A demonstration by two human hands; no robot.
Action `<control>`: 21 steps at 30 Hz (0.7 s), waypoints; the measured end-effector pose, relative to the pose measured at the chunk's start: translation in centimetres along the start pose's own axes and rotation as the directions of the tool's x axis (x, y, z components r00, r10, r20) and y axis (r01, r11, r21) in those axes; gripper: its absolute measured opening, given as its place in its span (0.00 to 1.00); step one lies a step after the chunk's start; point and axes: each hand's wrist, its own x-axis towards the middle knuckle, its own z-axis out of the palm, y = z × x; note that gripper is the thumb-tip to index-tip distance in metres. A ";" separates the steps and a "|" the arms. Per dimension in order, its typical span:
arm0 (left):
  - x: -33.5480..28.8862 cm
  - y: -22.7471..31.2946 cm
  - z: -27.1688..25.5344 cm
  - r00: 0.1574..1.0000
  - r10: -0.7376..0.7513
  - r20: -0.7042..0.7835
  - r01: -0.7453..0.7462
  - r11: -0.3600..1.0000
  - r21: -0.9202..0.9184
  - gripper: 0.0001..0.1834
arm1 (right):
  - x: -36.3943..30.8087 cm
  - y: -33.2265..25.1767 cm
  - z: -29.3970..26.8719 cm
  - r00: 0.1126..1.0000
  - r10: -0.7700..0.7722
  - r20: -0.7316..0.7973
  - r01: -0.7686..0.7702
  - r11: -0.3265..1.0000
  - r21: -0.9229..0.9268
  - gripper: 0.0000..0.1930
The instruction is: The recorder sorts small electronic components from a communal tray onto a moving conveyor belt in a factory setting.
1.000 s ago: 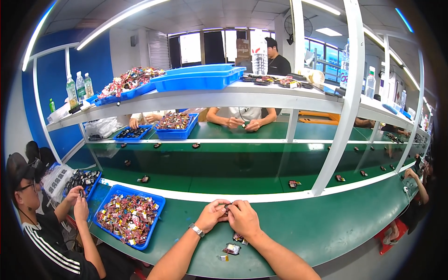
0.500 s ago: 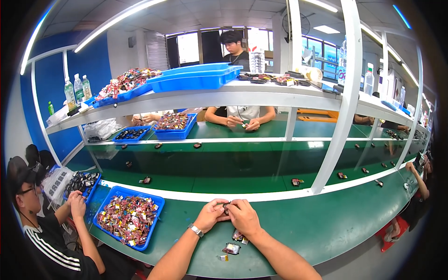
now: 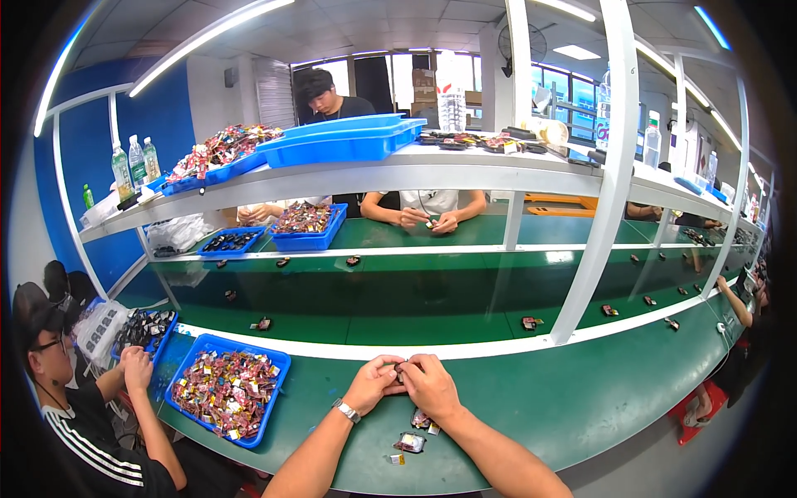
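Observation:
My left hand (image 3: 372, 388) and my right hand (image 3: 432, 388) meet over the green worktable, fingers closed around a small black part (image 3: 401, 371). Most of that part is hidden by the fingers. Under my right wrist lies a small electronic assembly (image 3: 422, 418), partly covered by the arm. Nearer the table edge sits another assembly, with a silvery-white face and dark rim (image 3: 410, 442). Just below it is a little white-and-yellow piece (image 3: 398, 458).
Left of my arms stands a blue tray (image 3: 285, 383) heaped with small red, white and yellow electronic pieces. A co-worker (image 3: 91, 407) sits beyond it. Ahead, a white post (image 3: 594, 207) supports a shelf (image 3: 374, 178), and scattered assemblies lie on the green strip (image 3: 415, 307).
My hands keep nearly the same pose around the black part. Behind the shelf, a standing person has moved left. Pieces on the green strip have shifted slightly right relative to the frame.

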 end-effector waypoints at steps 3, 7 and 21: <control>0.0 -0.1 -0.1 1.000 0.007 0.014 -0.007 1.000 -0.005 0.15 | 0.0 0.3 0.1 1.000 -0.028 -0.007 0.028 1.000 -0.004 0.07; 0.1 0.0 0.1 1.000 0.009 0.017 -0.009 1.000 -0.006 0.15 | -0.1 0.7 0.1 0.997 -0.072 -0.004 0.072 0.997 -0.015 0.07; 0.4 -0.5 0.6 0.976 0.127 -0.178 -0.137 0.990 -0.044 0.16 | 1.1 1.3 1.4 0.990 0.099 0.097 -0.111 0.985 0.129 0.16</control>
